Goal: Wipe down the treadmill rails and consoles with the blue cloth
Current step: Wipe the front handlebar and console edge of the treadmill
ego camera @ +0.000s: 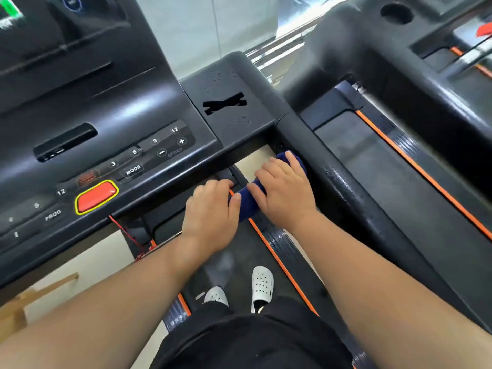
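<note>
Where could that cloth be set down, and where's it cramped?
The black shelf between speed buttons and right rail is bare, apart from its slot. So is the belt ahead of the white shoes. Crowded: under the console edge, where left hand and right hand hold the blue cloth.

- We have one view only, a wide-angle camera worn on the head, sitting above and close behind the console (93, 129).
- We look forward and steeply down: the console fills the upper left, with the rail (346, 187) running from its right corner.
- Below the console, the left hand (210, 217) and right hand (285, 193) sit mid-frame, shoes (262, 287) further down.
</note>
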